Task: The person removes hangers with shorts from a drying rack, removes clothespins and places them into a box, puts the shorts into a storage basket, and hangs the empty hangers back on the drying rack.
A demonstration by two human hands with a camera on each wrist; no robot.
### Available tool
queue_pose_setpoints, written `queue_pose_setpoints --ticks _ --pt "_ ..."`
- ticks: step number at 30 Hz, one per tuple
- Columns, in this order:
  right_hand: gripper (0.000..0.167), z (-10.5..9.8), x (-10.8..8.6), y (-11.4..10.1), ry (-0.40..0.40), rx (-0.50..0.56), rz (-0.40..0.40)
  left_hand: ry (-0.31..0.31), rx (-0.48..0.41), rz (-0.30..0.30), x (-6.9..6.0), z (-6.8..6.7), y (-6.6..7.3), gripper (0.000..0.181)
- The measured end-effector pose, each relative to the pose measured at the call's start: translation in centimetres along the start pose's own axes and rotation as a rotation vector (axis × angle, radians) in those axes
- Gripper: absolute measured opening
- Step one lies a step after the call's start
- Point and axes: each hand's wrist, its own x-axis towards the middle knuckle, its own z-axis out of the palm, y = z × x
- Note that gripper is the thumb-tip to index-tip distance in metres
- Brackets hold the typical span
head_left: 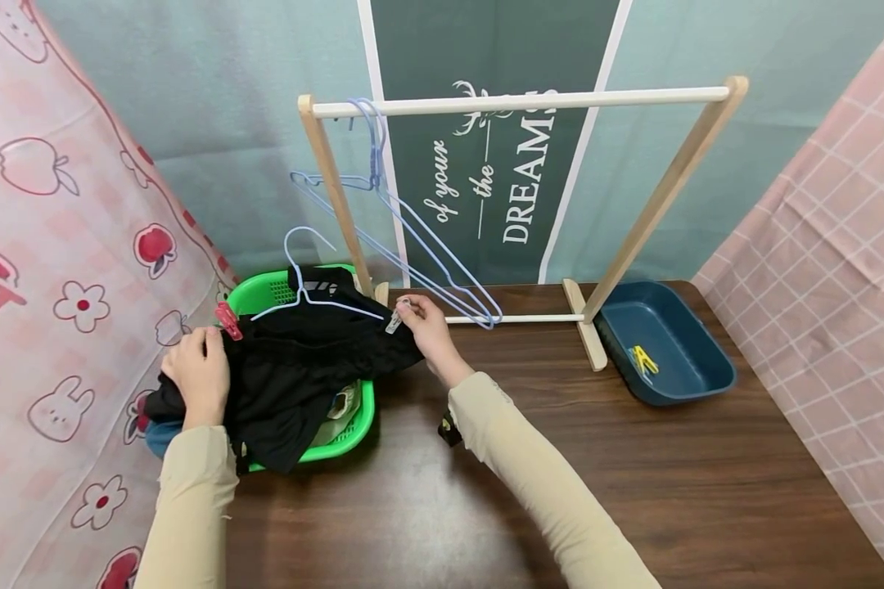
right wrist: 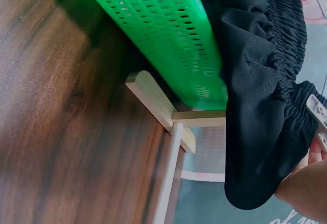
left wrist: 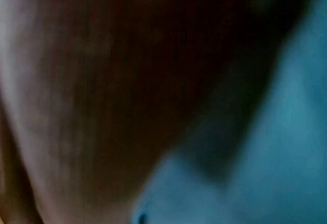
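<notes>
Black pants (head_left: 287,384) with a gathered elastic waist (right wrist: 286,35) hang spread over the green basket (head_left: 364,417). A light blue hanger (head_left: 304,296) lies along their waistband, its hook upward. My left hand (head_left: 200,372) grips the waistband's left end, just below a red clothespin (head_left: 228,321); its fingertips are partly hidden. At the right end, my right hand (head_left: 429,331) pinches a white clothespin (head_left: 394,321) at the waistband beside the hanger's end. The right wrist view shows this clothespin (right wrist: 318,110) on the gathered cloth. The left wrist view is dark and blurred.
Behind the basket stands a rack with a white bar (head_left: 560,100) and wooden legs. Blue hangers (head_left: 427,237) hang at its left end. A dark blue basin (head_left: 678,343) holding a yellow clothespin (head_left: 642,360) sits right. A small dark item (head_left: 449,429) lies by my right sleeve.
</notes>
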Motion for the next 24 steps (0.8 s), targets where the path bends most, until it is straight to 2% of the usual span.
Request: queue_pose_setpoints --ticks 3,6,10,11,12,15,16,19,21,22,23,24 --pt "0.032 -0.3 0.0 0.4 0.011 0.012 0.013 -0.013 -0.077 0.045 -0.2 0.0 -0.3 0.031" --pt "0.034 -0.7 0.6 1.8 0.016 0.045 0.002 0.014 -0.134 0.101 -0.4 0.2 -0.5 0.030" --pt "0.033 -1.1 0.6 2.3 0.041 0.131 0.026 0.077 -0.131 0.145 -0.4 0.6 -0.3 0.029" --pt "0.032 -1.2 0.7 2.4 0.054 0.160 0.035 0.083 -0.121 0.145 -0.3 0.7 -0.2 0.027" --pt "0.030 -1.1 0.1 1.4 0.077 0.182 0.063 0.086 -0.116 0.143 -0.3 0.7 0.0 0.028" --pt "0.030 -1.2 0.4 1.9 0.123 0.298 0.074 0.090 -0.106 0.135 -0.4 0.8 0.2 0.030" --pt "0.029 -1.3 0.7 2.3 0.132 0.350 0.078 0.095 -0.103 0.132 -0.3 0.8 0.2 0.030" --pt "0.026 -2.5 3.2 6.4 0.114 0.588 0.071 0.119 -0.102 0.123 -0.5 0.8 0.2 0.030" --pt "0.022 -3.9 5.6 10.1 0.083 0.743 0.055 0.135 -0.106 0.120 -0.6 0.8 0.1 0.031" --pt "0.020 -4.5 5.6 9.8 0.083 0.789 0.069 0.144 -0.109 0.120 -0.6 0.7 0.1 0.032" --pt "0.019 -5.1 6.4 10.7 0.107 0.811 0.088 0.151 -0.112 0.123 -0.7 0.7 0.1 0.033" --pt "0.018 -5.7 6.4 10.3 0.146 0.786 0.114 0.155 -0.113 0.126 -0.7 0.6 0.0 0.035"
